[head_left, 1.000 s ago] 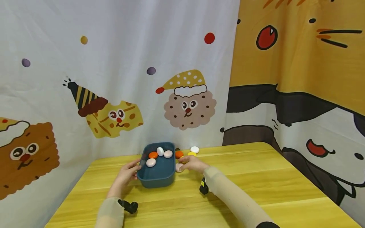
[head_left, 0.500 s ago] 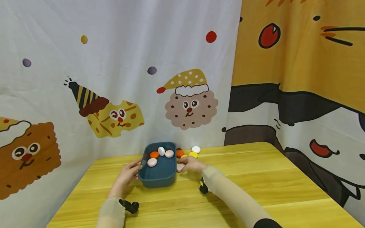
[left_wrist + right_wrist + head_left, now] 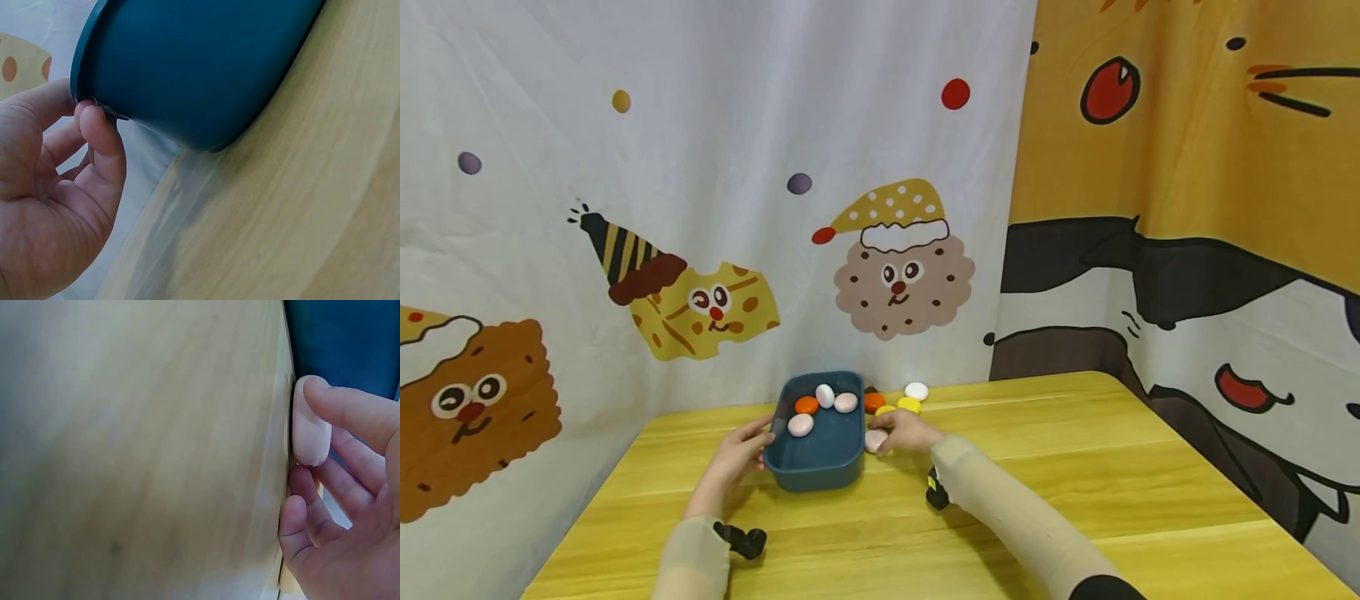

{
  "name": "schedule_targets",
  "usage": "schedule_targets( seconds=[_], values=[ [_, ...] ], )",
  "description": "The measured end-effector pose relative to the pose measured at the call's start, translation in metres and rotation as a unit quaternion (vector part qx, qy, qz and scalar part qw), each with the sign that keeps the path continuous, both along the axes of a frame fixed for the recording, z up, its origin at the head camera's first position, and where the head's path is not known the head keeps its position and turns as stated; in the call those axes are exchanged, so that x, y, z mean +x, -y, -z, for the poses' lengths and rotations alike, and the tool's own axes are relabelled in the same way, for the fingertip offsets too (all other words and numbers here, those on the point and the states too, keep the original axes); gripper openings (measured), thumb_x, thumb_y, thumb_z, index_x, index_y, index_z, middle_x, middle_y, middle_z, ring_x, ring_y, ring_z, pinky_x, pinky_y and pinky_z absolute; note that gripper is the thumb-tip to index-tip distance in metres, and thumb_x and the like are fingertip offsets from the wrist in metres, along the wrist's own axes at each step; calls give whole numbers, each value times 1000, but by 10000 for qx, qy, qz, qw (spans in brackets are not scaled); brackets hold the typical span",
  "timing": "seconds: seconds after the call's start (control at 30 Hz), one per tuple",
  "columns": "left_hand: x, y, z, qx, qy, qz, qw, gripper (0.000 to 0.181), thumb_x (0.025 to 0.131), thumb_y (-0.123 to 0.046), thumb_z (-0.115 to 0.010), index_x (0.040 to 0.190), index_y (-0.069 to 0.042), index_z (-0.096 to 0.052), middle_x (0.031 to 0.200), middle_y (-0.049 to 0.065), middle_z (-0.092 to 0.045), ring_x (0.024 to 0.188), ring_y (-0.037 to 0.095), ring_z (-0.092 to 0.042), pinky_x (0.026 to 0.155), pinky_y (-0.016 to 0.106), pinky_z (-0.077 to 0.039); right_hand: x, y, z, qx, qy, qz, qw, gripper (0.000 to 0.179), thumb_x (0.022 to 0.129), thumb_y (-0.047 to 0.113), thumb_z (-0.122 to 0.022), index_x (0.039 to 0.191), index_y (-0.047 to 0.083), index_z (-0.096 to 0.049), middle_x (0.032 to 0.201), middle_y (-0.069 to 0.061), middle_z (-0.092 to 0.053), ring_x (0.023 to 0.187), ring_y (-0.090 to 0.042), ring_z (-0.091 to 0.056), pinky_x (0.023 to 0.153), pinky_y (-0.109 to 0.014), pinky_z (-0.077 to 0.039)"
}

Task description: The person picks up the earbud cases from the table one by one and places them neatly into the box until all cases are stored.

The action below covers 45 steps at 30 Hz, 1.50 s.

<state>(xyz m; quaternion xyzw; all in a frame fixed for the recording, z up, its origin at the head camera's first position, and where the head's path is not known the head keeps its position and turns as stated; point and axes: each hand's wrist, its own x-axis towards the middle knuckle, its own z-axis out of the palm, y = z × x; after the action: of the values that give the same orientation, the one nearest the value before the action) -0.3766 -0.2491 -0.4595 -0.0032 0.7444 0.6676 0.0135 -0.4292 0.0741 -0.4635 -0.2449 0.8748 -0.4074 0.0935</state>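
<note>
A dark blue rectangular bin (image 3: 816,458) stands on the table with several smooth oval, pebble-like pieces in it: an orange one (image 3: 807,405), a white one (image 3: 825,396) and two pale pink ones. My left hand (image 3: 735,458) pinches the bin's left rim; in the left wrist view the thumb and a curled finger (image 3: 100,134) meet at that rim. Just outside the right wall, my right hand (image 3: 912,433) holds another pale pink oval piece (image 3: 310,425) between thumb and fingers. That piece stays down at the tabletop, close to the bin wall.
Beyond my right hand lie an orange piece (image 3: 874,402), two yellow pieces (image 3: 909,405) and a white piece (image 3: 916,391), with a dark one partly hidden behind the bin. The wooden table (image 3: 1037,483) ends at a printed curtain (image 3: 722,167) behind.
My right hand has closed in on the pale pink piece beside the bin, its fingers now lower around it. The left hand and the bin hold their places; the view shifts slightly.
</note>
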Motion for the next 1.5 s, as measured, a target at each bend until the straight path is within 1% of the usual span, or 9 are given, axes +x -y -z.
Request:
schedule_targets(
  seconds=[0.27,0.53,0.7,0.9,1.07,1.17,1.33,1.4,1.5],
  values=[
    [1,0,1,38,19,-14,10000,50,96,-7,-57,144,-1,-45,87,9,-52,55,11,-49,51,21,-46,1,-6,1,48,-70,90,9999,52,71,7,-82,121,2,-68,118,-8,-66,111,-23,-58,98,-39,-44],
    [1,1,3,103,53,14,9999,51,95,-6,-58,144,0,-45,85,9,-52,55,11,-49,50,22,-47,3,-16,1,-54,-209,94,9997,51,70,9,-83,119,2,-68,115,-6,-67,110,-23,-57,98,-42,-42],
    [2,0,2,92,68,1,9999,51,95,-6,-57,144,-1,-45,87,8,-52,54,11,-49,50,21,-46,6,-19,-5,-169,-121,128,9997,52,70,7,-82,120,1,-68,116,-6,-67,110,-23,-56,98,-44,-41],
    [4,1,0,44,41,37,10000,53,95,-8,-58,145,0,-42,89,8,-52,55,10,-49,50,21,-46,6,-21,-12,-85,-69,172,9998,51,73,6,-81,121,3,-67,118,-6,-65,108,-21,-56,92,-40,-45],
    [4,1,-1,12,63,41,10000,53,95,-10,-58,145,-1,-43,92,9,-53,56,10,-49,51,22,-46,5,-23,-18,-196,-17,224,9996,54,72,5,-80,123,0,-65,121,-7,-64,110,-23,-55,93,-40,-45],
    [2,0,-1,48,73,14,10000,51,96,-8,-58,145,-2,-45,93,10,-53,55,11,-49,51,22,-46,6,-25,-23,-304,69,300,9991,53,72,4,-80,122,0,-66,120,-8,-64,107,-23,-55,90,-39,-46],
    [0,1,0,79,46,31,10000,50,96,-6,-57,144,-1,-44,91,9,-53,55,11,-49,51,22,-46,4,-26,-30,-178,61,449,9988,47,75,9,-81,120,5,-68,118,-6,-64,101,-22,-55,84,-34,-47],
    [0,1,0,40,42,44,10000,51,96,-7,-56,145,-1,-44,90,8,-53,55,11,-49,51,22,-46,2,-27,-32,-149,-4,446,9989,46,75,10,-81,120,5,-69,119,-6,-63,103,-23,-54,85,-34,-47],
    [0,1,-1,6,44,41,10000,51,96,-8,-57,145,-1,-44,89,6,-53,55,11,-49,51,22,-46,2,-29,-37,-239,-49,375,9990,47,76,7,-80,121,3,-67,121,-8,-63,111,-27,-53,91,-39,-46]
  ],
)
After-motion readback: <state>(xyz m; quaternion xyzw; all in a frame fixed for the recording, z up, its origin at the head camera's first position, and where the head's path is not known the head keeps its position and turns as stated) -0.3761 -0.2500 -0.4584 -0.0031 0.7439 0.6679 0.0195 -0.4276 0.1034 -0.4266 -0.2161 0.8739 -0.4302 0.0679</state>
